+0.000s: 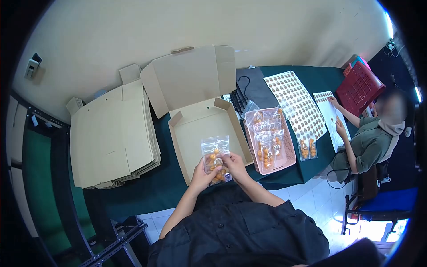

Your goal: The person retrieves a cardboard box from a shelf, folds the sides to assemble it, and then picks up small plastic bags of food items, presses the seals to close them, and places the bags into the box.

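Observation:
Between my two hands is a clear zip pouch (215, 146) of round orange snacks, with a round sticker on its front. My left hand (204, 175) grips its left side, the thumb lying on the front. On the right side, my right hand (235, 165) has its fingers closed on the pouch near the sticker. The pouch is held over the front of an open cardboard box (200, 124), whose lid stands raised at the back. Just right of the box, a pink basket (290, 156) holds several similar pouches (266, 147).
Flattened cardboard boxes (109, 138) are stacked on the left. Sticker sheets (296, 100) lie right of the basket, with pouches (308, 148) at their near end. A co-worker (378, 138) handles another sticker sheet (330, 118) beside a red basket (359, 89). A dark laptop (255, 82) sits behind.

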`<action>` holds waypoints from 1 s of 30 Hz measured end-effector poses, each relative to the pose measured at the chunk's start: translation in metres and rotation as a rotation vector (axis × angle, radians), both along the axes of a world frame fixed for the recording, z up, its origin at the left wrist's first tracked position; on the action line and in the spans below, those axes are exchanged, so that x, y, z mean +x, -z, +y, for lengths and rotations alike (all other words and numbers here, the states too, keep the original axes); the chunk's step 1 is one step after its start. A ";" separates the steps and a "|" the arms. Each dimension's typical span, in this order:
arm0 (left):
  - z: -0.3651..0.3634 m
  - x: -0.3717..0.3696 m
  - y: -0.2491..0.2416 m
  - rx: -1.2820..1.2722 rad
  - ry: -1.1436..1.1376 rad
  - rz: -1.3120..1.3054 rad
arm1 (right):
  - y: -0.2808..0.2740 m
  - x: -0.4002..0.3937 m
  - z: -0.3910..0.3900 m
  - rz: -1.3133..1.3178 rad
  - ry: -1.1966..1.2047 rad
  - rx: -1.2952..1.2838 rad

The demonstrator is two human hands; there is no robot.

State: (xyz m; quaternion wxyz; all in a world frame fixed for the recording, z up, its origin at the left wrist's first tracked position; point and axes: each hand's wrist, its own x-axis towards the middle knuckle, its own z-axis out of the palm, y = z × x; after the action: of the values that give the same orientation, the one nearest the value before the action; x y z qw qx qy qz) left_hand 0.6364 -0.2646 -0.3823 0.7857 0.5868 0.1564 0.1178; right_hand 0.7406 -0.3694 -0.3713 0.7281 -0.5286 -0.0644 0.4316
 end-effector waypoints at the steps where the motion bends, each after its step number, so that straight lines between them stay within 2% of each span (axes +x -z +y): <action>1: 0.000 0.000 0.001 -0.001 -0.001 -0.002 | -0.002 0.000 0.000 -0.002 -0.001 -0.001; 3: 0.000 -0.001 0.001 -0.069 -0.072 0.037 | -0.006 -0.001 0.003 -0.155 -0.053 -0.037; 7: 0.002 -0.009 -0.006 -0.094 -0.038 0.062 | 0.000 -0.009 0.002 -0.266 -0.117 -0.062; 10: 0.009 -0.012 -0.006 0.015 -0.022 0.058 | 0.004 -0.013 0.007 -0.131 -0.123 -0.036; 13: 0.015 -0.016 -0.006 -0.085 -0.032 0.065 | 0.006 -0.011 0.008 -0.093 -0.192 -0.057; 15: 0.020 -0.015 0.003 -0.078 -0.131 0.071 | 0.001 -0.011 0.011 0.177 -0.111 0.107; 16: 0.020 -0.015 0.003 -0.081 -0.143 0.066 | -0.004 -0.012 0.013 0.174 -0.122 0.103; 18: 0.018 -0.013 0.000 -0.126 -0.208 -0.022 | -0.017 -0.017 0.014 -0.178 -0.225 0.037; 19: 0.018 -0.013 0.004 -0.127 -0.212 -0.027 | -0.013 -0.017 0.013 -0.197 -0.272 -0.001; 21: 0.019 -0.009 0.011 -0.095 -0.196 0.070 | -0.003 -0.014 0.011 -0.197 -0.289 -0.043; 23: 0.014 -0.008 0.010 -0.062 -0.238 0.059 | 0.004 -0.011 0.009 -0.191 -0.302 -0.081; 25: 0.016 -0.007 0.010 -0.021 -0.280 0.050 | 0.000 -0.009 0.011 -0.055 -0.274 0.033; 27: 0.022 -0.012 0.014 -0.192 -0.260 0.012 | -0.008 -0.008 0.009 0.017 -0.259 0.057; 30: 0.021 -0.016 0.004 -0.147 -0.242 0.064 | -0.009 -0.013 0.014 0.086 -0.192 0.108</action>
State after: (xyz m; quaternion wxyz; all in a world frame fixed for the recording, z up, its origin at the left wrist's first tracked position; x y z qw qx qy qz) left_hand 0.6201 -0.2434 -0.3860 0.8014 0.5079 0.2590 0.1810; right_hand 0.7277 -0.3552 -0.3623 0.7127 -0.4613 -0.1068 0.5176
